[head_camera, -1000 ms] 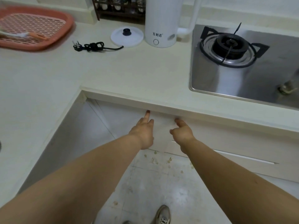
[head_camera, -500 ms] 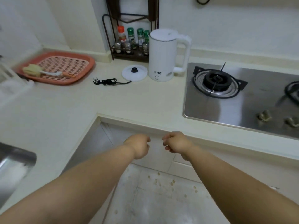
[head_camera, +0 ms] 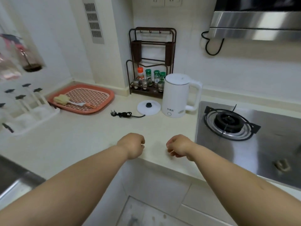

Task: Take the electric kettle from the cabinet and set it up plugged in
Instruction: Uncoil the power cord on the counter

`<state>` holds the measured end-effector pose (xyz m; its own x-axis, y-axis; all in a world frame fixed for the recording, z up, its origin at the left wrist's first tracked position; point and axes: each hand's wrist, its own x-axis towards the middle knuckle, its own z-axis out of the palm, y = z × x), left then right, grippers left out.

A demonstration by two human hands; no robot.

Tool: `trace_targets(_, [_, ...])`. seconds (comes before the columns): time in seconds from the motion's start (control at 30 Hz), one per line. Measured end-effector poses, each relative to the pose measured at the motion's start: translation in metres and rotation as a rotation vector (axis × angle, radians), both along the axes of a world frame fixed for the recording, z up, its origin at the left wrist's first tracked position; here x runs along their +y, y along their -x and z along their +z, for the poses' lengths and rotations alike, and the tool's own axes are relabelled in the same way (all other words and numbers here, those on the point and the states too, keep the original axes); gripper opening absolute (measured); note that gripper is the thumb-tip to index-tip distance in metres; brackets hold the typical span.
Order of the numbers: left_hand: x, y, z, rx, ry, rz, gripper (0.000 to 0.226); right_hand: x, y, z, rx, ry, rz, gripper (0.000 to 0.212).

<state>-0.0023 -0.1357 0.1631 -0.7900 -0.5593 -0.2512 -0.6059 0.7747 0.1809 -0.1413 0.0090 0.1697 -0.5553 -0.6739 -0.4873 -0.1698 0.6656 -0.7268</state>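
Observation:
A white electric kettle (head_camera: 176, 95) stands upright on the cream counter (head_camera: 73, 136), its handle to the right. Beside it on the left lies its round white base (head_camera: 148, 107) with a black centre. From the base runs a bundled black cord (head_camera: 125, 114) that ends in a plug (head_camera: 112, 113) lying on the counter. Wall sockets (head_camera: 167, 1) sit at the top edge, above the kettle. My left hand (head_camera: 132, 145) and my right hand (head_camera: 178, 145) hover over the counter's front edge, fingers curled, holding nothing, well short of the kettle.
A spice rack (head_camera: 150, 66) with several bottles stands behind the kettle. An orange drying tray (head_camera: 104, 101) with a brush lies to the left, next to a white rack (head_camera: 24, 111). A gas hob (head_camera: 232, 123) is at the right, a range hood (head_camera: 254, 23) above it. A sink edge (head_camera: 14, 181) shows at lower left.
Both hands have come up from the cabinet front below the counter and curled into loose fists over the counter edge. The view has tilted up to show the wall and sockets.

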Motion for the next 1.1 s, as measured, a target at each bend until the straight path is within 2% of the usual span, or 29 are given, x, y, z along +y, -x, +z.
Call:
trace_targets(0.37, [-0.146,0.041,-0.038,0.074,-0.068,0.101,0.033,-0.138,0.056,-0.021,0.042,-0.057,0.002,0.013])
trace_targets(0.5, [-0.204,0.052,-0.038,0.200,0.014,0.176,0.033,-0.193,0.064,-0.026,0.004,0.095,-0.067,0.013])
trace_targets(0.6, [-0.239,0.061,-0.049,0.146,0.056,0.145,0.037,-0.235,0.066,-0.039,-0.006,0.154,-0.041,0.016])
trace_targets(0.73, [-0.251,0.069,-0.057,0.021,0.081,-0.033,0.034,-0.266,0.064,-0.040,0.026,0.126,0.067,0.038])
trace_targets(0.9, [-0.258,0.080,-0.054,-0.029,0.021,-0.066,0.023,-0.296,0.060,-0.041,0.009,0.019,0.250,0.056])
trace_targets(1.03, [-0.266,0.084,-0.042,0.061,0.053,-0.111,0.026,-0.310,0.059,-0.038,0.113,0.024,0.351,0.032])
trace_targets(1.1, [-0.269,0.086,-0.034,0.136,0.086,-0.113,0.026,-0.314,0.063,-0.037,0.098,0.066,0.304,0.025])
